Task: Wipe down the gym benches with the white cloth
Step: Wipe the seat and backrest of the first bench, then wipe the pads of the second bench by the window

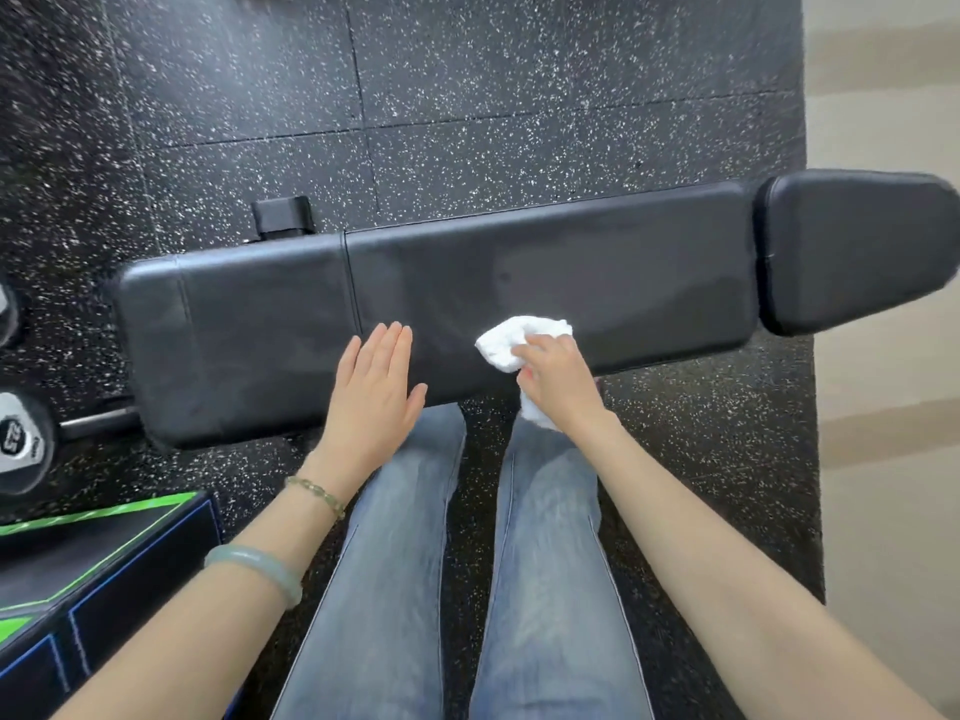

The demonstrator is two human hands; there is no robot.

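L hand point(371, 397) flat, palm down, fingers point(389, 350) straight & close together, thumb splayed out. R hand point(558, 379) fingers curled, gripping white cloth point(511, 340), knuckles up. Both forearms bare, stretched fwd & angled inward.

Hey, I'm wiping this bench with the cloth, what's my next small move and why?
Probably slide the white cloth rightward along the long pad toward the short end pad. Your right hand grips it at the pad's near edge, and your left hand lies flat over the pad just to its left, blocking that way.
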